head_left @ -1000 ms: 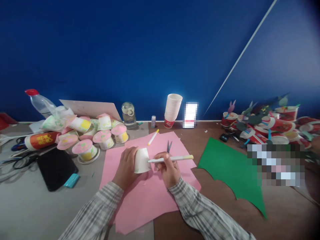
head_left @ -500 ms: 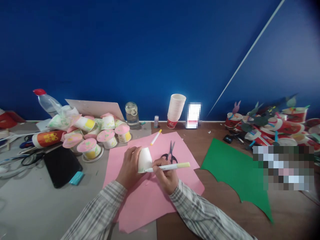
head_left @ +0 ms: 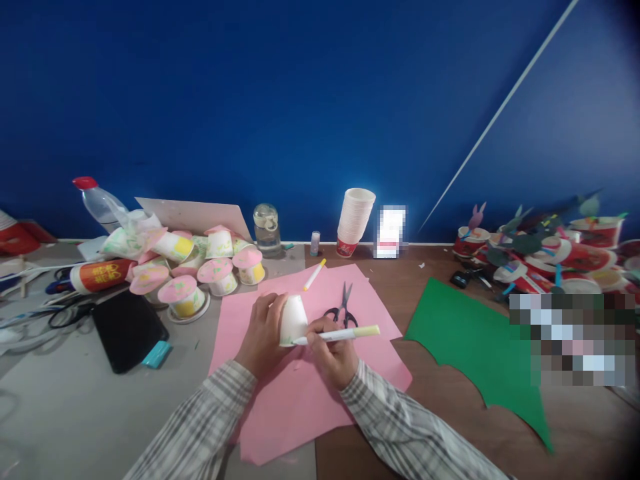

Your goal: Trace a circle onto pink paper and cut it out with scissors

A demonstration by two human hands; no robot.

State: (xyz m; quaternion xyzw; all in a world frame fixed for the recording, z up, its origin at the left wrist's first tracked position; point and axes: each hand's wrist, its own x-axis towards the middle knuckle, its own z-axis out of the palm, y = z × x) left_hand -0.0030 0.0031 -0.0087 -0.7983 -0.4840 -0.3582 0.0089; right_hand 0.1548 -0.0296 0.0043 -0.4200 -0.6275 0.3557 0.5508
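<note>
Deep-blue wall panelling (head_left: 225,100) fills the upper frame. Lower centre, I see the left hand (head_left: 263,333) gripping an upside-down white paper cup (head_left: 294,319) over pink paper sheets (head_left: 280,420); the right hand (head_left: 334,353) pinches a white-barrelled marker with a pale-yellow end (head_left: 345,334). Its tip has dropped to the cup's rim, uncovering the black-handled scissors (head_left: 345,307) more; I judge the rim's colouring has barely begun.

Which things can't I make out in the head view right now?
All in the head view:
- Left side of the white cup: hidden by the left hand.
- Tip of the marker in the right hand: too small to tell contact.
- Bright upright thing: blurred by pixel blocks.
- Red thing: cut off by the left edge.
</note>
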